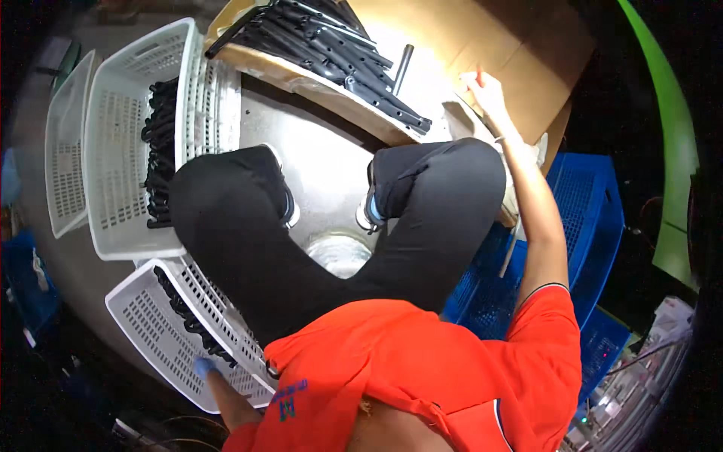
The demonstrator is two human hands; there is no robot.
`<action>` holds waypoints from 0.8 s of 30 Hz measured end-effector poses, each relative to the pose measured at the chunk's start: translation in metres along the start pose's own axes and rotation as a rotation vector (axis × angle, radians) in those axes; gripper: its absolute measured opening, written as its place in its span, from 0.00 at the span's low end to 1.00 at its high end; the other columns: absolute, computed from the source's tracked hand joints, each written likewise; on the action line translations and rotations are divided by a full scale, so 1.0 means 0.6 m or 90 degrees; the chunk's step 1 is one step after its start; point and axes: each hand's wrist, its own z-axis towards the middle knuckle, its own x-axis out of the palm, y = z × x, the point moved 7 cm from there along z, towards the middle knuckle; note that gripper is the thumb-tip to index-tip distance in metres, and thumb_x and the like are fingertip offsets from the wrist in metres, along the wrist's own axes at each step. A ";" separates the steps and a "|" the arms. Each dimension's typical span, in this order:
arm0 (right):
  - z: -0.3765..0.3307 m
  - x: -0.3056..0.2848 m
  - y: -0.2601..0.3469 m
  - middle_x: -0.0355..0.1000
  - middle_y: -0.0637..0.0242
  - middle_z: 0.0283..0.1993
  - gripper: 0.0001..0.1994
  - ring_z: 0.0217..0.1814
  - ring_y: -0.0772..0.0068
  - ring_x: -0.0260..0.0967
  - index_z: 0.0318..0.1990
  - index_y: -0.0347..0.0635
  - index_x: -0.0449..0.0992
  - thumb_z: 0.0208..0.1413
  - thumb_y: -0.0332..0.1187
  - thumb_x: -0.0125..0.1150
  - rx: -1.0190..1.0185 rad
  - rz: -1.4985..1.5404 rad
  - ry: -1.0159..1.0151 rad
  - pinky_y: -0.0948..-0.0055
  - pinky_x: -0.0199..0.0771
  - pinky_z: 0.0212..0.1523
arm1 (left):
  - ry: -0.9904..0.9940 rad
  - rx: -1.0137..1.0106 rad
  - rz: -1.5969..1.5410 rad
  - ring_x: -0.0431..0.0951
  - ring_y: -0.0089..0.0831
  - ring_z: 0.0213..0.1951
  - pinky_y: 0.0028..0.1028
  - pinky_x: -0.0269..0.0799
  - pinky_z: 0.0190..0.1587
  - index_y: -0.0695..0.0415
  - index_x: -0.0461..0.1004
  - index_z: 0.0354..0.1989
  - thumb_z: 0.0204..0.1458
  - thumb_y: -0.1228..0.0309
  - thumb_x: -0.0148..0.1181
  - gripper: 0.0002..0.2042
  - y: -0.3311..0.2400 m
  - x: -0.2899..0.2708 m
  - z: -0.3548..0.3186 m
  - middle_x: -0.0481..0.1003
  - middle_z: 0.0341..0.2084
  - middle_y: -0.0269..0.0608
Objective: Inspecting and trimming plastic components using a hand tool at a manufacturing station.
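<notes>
So, left hand (203,367), blue glove on, is down in small white crate (154,328) around 8 o'clock, near row of black parts (190,315); can't tell if it's gripping any. Right hand (488,92) up at 1 o'clock over cardboard (535,64), fingers look half curled, glare's bad, can't tell if holding anything. Black tubes (324,49) piled in box (267,69) at 11 to 12, loose tube (404,69) just beside. Blue crates (606,226) at 3 to 4.
</notes>
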 end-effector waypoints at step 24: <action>-0.039 0.202 0.041 0.70 0.68 0.45 0.20 0.48 0.77 0.63 0.49 0.36 0.71 0.50 0.32 0.64 0.034 0.279 0.283 0.76 0.61 0.52 | 0.139 0.611 -0.750 0.64 0.20 0.25 0.22 0.66 0.29 0.64 0.72 0.44 0.58 0.74 0.50 0.09 -1.101 -0.321 -0.518 0.67 0.27 0.34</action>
